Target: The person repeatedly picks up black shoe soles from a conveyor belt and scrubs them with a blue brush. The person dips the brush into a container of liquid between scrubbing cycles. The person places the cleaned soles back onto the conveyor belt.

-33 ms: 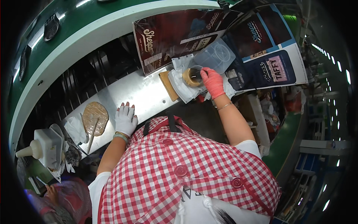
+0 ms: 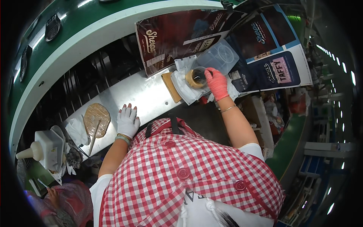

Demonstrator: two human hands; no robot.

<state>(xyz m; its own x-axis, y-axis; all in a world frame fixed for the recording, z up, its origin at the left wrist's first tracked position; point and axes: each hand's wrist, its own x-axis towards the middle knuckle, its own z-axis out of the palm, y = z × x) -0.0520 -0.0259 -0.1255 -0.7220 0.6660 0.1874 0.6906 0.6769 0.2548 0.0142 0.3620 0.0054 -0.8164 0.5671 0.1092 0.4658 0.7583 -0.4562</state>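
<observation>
On the steel table (image 2: 140, 92), left hand (image 2: 127, 120) lies flat and empty; right hand (image 2: 217, 82) grips the tape roll (image 2: 195, 78)

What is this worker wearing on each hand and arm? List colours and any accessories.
The left hand wears a white glove, with a greenish band and a thin bangle at the wrist. The right hand wears a pinkish-red glove, and a thin bangle sits on that wrist. Both forearms are bare below short white sleeves, under a red-and-white checked apron with red buttons.
</observation>
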